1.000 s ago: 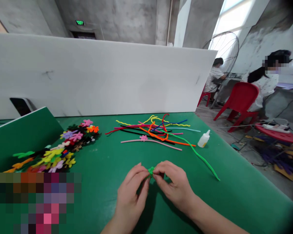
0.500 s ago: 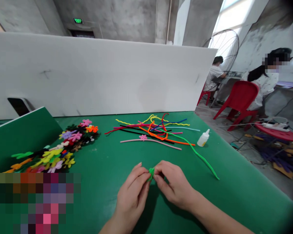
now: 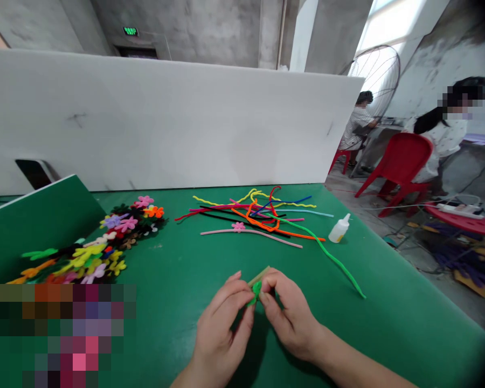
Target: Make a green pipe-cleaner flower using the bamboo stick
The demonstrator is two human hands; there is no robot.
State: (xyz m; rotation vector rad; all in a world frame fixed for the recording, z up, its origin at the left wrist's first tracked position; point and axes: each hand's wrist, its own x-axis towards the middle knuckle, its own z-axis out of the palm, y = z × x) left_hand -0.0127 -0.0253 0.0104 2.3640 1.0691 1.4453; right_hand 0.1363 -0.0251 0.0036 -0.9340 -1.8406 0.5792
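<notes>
Both my hands meet over the near middle of the green table (image 3: pixel 178 269). My left hand (image 3: pixel 222 328) and my right hand (image 3: pixel 286 315) each pinch a small green pipe-cleaner piece (image 3: pixel 255 291) between thumb and forefinger. A short tan stick-like end (image 3: pixel 258 276) pokes up from between the fingertips. Farther back lies a loose tangle of coloured pipe cleaners (image 3: pixel 262 213), with a long green one (image 3: pixel 331 258) trailing toward the right edge and a pink one carrying a small pink felt flower (image 3: pixel 238 227).
A heap of felt flowers (image 3: pixel 105 242) lies at the left beside a raised green board (image 3: pixel 36 221). A small white glue bottle (image 3: pixel 339 230) stands near the right edge. A white partition (image 3: pixel 165 118) closes the back. Two people sit at red chairs (image 3: pixel 400 161) beyond the table.
My hands have drawn slightly nearer and turned the green piece; a tan end now shows above my fingertips.
</notes>
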